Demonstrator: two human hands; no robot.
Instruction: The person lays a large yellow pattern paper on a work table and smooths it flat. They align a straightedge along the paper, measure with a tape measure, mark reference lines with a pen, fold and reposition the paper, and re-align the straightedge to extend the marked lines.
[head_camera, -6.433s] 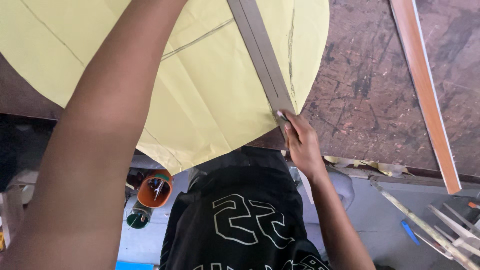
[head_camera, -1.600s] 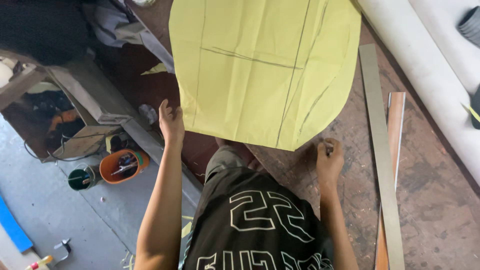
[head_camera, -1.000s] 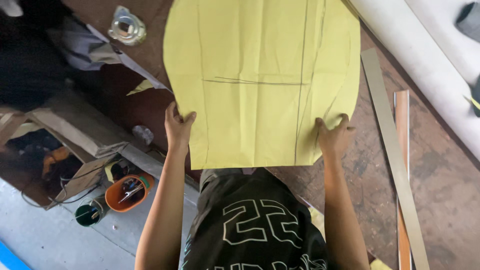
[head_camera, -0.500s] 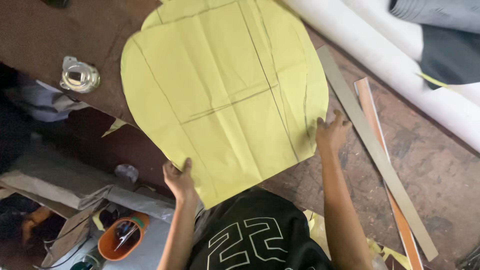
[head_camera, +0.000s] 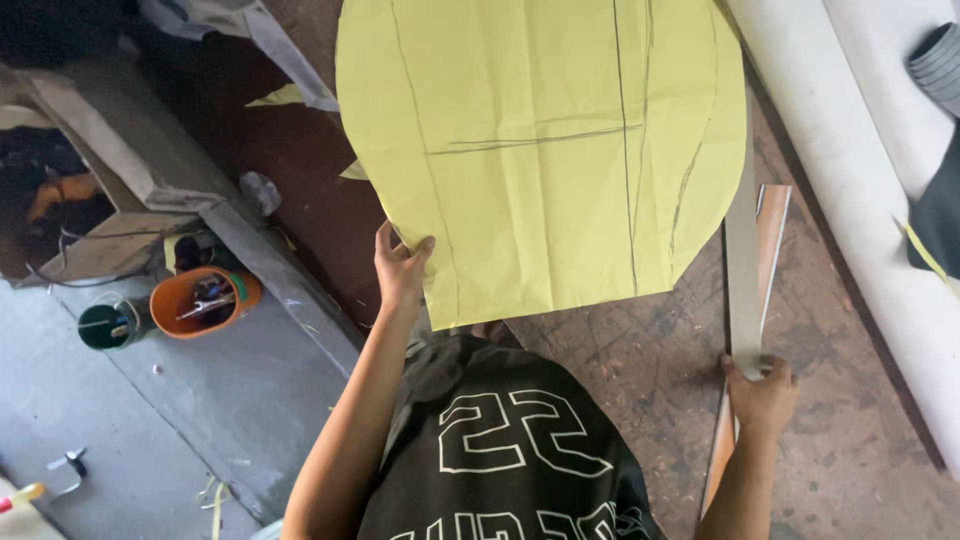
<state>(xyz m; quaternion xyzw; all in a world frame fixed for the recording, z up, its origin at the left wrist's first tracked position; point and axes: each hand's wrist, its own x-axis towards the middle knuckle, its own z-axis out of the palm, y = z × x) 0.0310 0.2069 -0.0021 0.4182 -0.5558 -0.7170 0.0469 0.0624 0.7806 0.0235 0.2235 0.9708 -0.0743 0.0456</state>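
On the worn brown surface (head_camera: 640, 350), the yellow sheet (head_camera: 540, 150) lies flat and already ruled with pencil lines, its near-left edge pinched by the left hand (head_camera: 400, 270), while the right hand (head_camera: 762, 392) clasps the metal straightedge (head_camera: 742, 270) beside it, cutting along the lines not yet begun.

Workshop: scarred workbench (head_camera: 640, 370), tool tub (head_camera: 203, 300)

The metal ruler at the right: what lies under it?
Under the metal ruler lies an orange wooden strip, showing along its right edge, on the worktable. The right hand covers both near ends.
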